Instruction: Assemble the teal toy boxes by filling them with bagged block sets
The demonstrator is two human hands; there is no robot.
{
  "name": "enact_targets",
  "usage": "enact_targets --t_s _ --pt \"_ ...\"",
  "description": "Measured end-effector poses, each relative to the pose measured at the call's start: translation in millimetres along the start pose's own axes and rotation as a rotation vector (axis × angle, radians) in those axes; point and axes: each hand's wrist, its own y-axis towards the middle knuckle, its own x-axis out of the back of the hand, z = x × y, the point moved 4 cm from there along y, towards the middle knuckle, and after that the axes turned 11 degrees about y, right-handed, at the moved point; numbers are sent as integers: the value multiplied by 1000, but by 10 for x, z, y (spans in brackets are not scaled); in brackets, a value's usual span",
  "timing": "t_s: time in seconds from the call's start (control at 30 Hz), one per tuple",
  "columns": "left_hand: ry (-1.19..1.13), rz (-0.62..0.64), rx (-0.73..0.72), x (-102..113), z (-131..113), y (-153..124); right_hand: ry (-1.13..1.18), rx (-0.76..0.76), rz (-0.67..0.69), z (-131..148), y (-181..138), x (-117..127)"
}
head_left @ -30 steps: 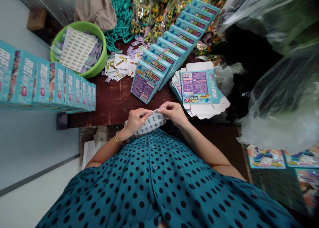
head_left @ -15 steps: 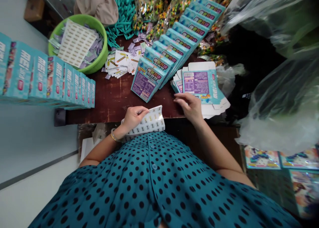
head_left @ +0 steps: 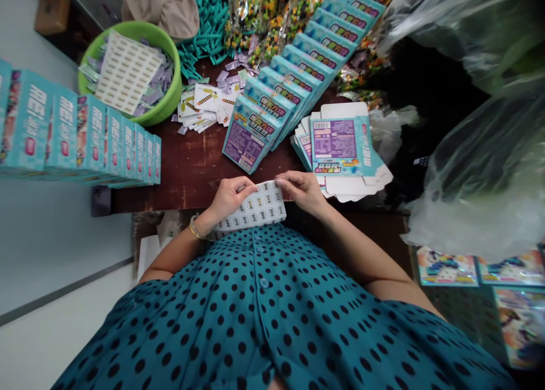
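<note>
My left hand (head_left: 233,198) pinches the upper edge of a white sticker sheet (head_left: 259,208) printed with rows of small round labels. My right hand (head_left: 303,191) has its thumb and forefinger closed on the sheet's upper right corner. The sheet hangs tilted against my dotted shirt, at the table's front edge. Just right of my right hand lies a pile of flattened blue and purple cartons (head_left: 340,146). Beyond my hands a slanting row of filled-out blue boxes (head_left: 251,134) leans back across the table (head_left: 187,168).
A green basin (head_left: 174,92) at the back left holds small packets and another sticker sheet. Printed cards (head_left: 204,109) lie beside it, near teal plastic parts (head_left: 208,26). More blue boxes (head_left: 96,131) line the left side. Clear plastic bags (head_left: 481,197) bulge at the right.
My right hand has moved left from beside the flattened cartons to the sheet's upper right corner and closed on it. My left hand keeps its hold on the sheet.
</note>
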Motion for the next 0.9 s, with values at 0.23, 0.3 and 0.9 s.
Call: enact_targets --t_s 0.23,0.3,0.9 --pt "-32 48 37 -31 -18 35 -268 245 57 60 99 54" --pt "-82 62 72 -27 2 58 -371 344 87 107 88 64" --pt "-280 175 255 63 118 170 -332 494 172 472 104 -309"
